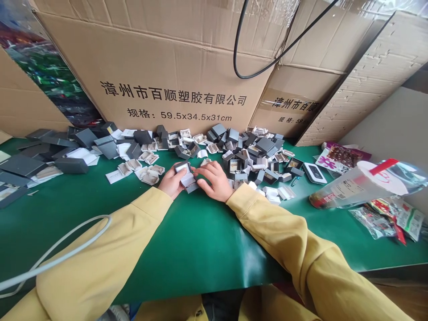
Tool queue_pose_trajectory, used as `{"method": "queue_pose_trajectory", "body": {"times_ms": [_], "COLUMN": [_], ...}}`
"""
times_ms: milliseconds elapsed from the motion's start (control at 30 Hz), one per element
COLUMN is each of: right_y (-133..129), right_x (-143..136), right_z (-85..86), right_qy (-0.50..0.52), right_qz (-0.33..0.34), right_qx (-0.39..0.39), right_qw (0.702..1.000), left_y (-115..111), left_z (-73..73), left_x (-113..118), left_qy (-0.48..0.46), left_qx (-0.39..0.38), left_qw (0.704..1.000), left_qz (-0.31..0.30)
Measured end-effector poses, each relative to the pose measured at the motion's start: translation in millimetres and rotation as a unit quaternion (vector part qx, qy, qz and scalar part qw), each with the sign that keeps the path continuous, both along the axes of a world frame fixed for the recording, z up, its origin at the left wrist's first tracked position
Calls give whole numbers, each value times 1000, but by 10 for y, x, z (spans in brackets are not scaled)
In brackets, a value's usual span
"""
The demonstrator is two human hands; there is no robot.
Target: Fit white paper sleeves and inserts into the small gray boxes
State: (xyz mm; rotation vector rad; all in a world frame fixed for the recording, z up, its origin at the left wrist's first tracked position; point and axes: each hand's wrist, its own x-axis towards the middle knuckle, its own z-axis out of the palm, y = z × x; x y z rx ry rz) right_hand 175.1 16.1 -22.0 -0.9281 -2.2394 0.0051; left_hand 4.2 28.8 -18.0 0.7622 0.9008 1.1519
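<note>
Leftmost on the green table (200,240), flat grey lids (23,164) lie stacked, with a white cable (56,254) looping over the near edge. Next comes the left hand (171,182), fingers curled around the left side of a small grey box (186,176) that sits open on the table with a pale lining showing. This small grey box lies directly between both hands, touching each. Just right of it, the right hand (214,179) rests palm down, fingers bent against the box's right side and top edge. Beyond the hands, a heap of grey boxes and pale inserts (247,154) spreads before large cardboard cartons (167,67). Far right lie a plastic cup with a red straw (361,185) and snack packets (394,218)
</note>
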Motion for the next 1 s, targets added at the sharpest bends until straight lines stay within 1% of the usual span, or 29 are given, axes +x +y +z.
{"method": "queue_pose_trajectory", "body": {"times_ms": [133, 200, 433, 767, 1000], "right_y": [-22, -24, 6, -9, -31], "right_x": [-46, -65, -60, -63, -61], "right_z": [5, -3, -32, -32, -21], "right_qy": [-75, -91, -80, -65, -80], "right_qz": [18, 19, 39, 29, 16], "right_qx": [-6, -11, -8, -22, -33], "right_qw": [997, 996, 996, 997, 996], "left_y": [-6, -7, 1, -2, -6], "left_z": [-23, -23, -21, -17, 6], "left_x": [-6, -5, 2, -5, -22], "left_qy": [-5, -5, 2, 6, -27], "left_qx": [27, 34, 23, 21, 5], "left_qw": [999, 999, 999, 999, 998], "left_qz": [-25, -26, -27, -28, -48]}}
